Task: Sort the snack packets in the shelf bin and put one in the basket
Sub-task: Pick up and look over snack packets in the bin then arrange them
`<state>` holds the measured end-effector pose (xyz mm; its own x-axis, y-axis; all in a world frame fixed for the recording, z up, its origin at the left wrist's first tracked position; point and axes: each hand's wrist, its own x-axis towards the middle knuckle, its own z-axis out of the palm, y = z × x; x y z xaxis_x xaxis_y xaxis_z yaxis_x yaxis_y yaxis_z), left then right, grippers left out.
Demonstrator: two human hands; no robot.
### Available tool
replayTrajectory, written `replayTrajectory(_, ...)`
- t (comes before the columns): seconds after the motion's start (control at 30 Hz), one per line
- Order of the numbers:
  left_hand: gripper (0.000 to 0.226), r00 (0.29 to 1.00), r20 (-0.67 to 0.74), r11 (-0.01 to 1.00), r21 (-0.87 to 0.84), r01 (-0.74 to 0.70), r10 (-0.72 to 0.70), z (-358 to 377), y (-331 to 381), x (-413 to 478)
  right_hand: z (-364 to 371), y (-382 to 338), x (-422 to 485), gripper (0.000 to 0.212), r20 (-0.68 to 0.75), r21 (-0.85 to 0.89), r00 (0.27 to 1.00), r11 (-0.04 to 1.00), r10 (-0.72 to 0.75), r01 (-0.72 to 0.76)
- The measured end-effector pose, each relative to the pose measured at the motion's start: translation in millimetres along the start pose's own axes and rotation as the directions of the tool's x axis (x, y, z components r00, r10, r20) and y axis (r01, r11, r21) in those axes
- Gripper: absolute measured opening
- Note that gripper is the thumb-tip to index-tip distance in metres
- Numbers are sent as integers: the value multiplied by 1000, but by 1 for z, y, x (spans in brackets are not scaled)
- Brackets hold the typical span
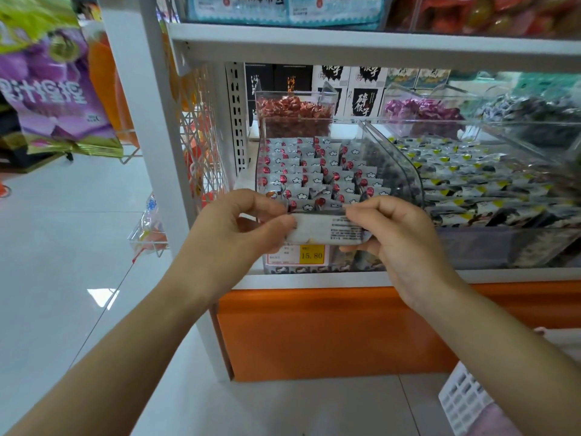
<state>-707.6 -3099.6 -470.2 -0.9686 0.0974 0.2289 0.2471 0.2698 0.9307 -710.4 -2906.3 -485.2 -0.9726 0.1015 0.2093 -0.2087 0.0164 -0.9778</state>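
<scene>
A clear plastic shelf bin [405,171] holds several rows of small grey-and-white snack packets with red dots [317,171]. In front of the bin's lower lip, both hands hold one white snack packet [323,229] with its printed back facing me. My left hand [242,228] pinches its left end with thumb and fingers. My right hand [393,234] pinches its right end. A corner of the white plastic basket [462,401] shows at the bottom right, below my right forearm.
A yellow price tag reading 15.80 [311,255] sits on the bin front. A neighbouring clear bin [490,184] to the right holds grey packets with yellow marks. Red candies [292,114] fill a bin behind. Purple snack bags [47,89] hang at left over the white floor.
</scene>
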Motion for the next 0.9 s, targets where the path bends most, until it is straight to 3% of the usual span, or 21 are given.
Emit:
replayTrajectory(0.3,13,998,56,999,-17,40,-39,-10,1,4,1,0,-2,23,5,-153,998,987,-59,59)
replayTrajectory(0.5,17,997,75,992,124,-9,-1,-17,-2,6,2,-3,-5,19,30,-253,992,960,-120,124)
replayTrajectory(0.77,18,998,-53,981,193,-7,17,-8,-6,5,6,-5,-10,18,148,-168,983,976,-113,137)
replayTrajectory(0.9,13,995,-84,991,127,-34,45,0,-4,2,8,-3,-10,14,117,-159,988,980,-105,123)
